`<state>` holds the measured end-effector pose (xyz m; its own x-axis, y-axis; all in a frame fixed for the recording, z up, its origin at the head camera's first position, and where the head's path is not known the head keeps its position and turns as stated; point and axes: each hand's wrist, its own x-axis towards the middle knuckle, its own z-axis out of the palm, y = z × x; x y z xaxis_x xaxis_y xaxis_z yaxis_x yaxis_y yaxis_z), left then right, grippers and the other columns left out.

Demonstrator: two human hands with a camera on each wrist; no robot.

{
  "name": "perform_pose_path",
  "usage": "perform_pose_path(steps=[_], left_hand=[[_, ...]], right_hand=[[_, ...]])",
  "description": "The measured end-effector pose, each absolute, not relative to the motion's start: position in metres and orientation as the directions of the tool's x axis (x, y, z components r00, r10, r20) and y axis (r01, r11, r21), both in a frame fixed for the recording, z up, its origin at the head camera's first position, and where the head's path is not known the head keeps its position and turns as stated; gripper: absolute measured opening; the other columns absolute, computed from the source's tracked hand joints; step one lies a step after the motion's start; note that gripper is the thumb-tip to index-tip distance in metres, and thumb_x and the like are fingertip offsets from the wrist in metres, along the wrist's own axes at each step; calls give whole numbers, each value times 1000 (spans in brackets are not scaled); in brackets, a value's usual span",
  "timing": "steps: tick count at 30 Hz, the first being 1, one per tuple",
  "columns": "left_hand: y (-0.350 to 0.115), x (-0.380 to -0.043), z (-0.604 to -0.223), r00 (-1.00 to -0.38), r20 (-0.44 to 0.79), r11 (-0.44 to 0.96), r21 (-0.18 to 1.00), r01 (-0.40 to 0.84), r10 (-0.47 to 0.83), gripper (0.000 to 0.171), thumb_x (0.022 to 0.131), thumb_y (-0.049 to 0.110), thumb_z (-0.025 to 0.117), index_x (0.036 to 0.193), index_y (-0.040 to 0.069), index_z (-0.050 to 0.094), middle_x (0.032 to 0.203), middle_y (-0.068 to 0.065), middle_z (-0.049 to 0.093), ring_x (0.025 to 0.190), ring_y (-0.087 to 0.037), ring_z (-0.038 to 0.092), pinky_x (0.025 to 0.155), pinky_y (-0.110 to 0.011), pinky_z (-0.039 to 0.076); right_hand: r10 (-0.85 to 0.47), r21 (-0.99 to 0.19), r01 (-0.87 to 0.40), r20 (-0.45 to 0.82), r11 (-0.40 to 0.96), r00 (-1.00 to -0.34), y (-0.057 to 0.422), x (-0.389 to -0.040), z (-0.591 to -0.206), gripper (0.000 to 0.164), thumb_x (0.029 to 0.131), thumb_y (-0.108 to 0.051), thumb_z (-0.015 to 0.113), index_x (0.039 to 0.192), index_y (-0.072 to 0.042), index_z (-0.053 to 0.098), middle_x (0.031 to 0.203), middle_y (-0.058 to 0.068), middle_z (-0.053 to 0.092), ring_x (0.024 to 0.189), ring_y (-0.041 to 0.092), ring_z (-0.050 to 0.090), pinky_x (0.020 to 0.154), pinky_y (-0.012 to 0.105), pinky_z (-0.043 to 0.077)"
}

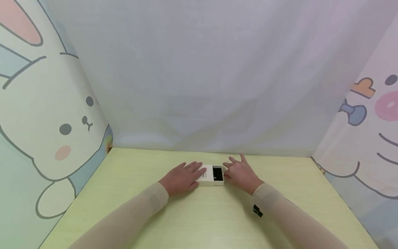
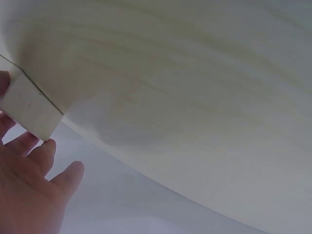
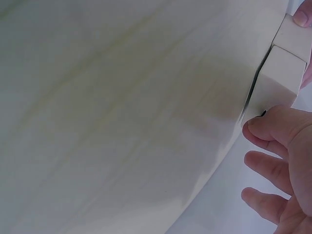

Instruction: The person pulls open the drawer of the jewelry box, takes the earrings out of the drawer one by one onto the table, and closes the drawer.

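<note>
A small white sliding box (image 1: 205, 178) with dark print on its top lies on the table. Its inner drawer (image 1: 218, 183) stands partly out to the right, showing something black inside. My left hand (image 1: 181, 178) holds the outer sleeve (image 2: 31, 105), thumb on the near side and fingers over the top and far side. At the drawer's right end, my right hand (image 1: 242, 174) pinches with thumb and index finger; a bit of black, perhaps a pull tab (image 3: 262, 114), shows at the thumb. The other right fingers stand out, spread away from the box.
The pale wood-grain table (image 1: 192, 221) runs back to a light grey curtain (image 1: 199, 86). A small black object (image 1: 257, 211) shows beside the right sleeve; whether it lies on the table or hangs is unclear. Cartoon-printed panels (image 1: 46, 121) flank both sides.
</note>
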<state>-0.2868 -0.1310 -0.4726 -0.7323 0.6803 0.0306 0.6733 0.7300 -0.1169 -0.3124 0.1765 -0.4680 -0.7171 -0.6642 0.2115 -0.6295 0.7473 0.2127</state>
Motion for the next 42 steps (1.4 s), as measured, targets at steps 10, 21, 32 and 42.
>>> perform_pose_path(steps=[10,21,32,42], left_hand=[[-132,-287,-474,-732,29,730,-117,674,681,66,123,44,59,183,23,45,189,-6,51,176,-29,51,141,-56,51],[-132,-286,-474,-732,33,729,-125,673,681,65,122,43,60,183,23,46,188,-5,52,175,-28,52,141,-55,51],[-130,-286,-474,-733,31,730,-129,671,680,66,123,46,59,184,24,45,189,-5,51,176,-28,51,141,-54,51],[-131,-286,-475,-729,33,724,-159,672,684,65,123,46,59,183,23,46,188,-6,52,174,-29,53,140,-54,53]], right_hand=[[-658,200,-627,205,753,-724,179,-313,-470,7,103,-18,91,99,-21,96,137,8,90,143,45,79,123,90,52],[-667,214,-632,224,745,-711,181,-312,-470,10,102,-16,90,95,-21,95,133,6,91,140,44,81,121,89,53],[-660,224,-622,228,751,-716,186,-312,-469,10,101,-14,90,94,-20,94,133,5,91,141,43,81,122,88,54],[-663,236,-620,238,748,-710,190,-314,-472,10,101,-15,90,93,-20,93,132,3,91,140,42,81,122,87,54]])
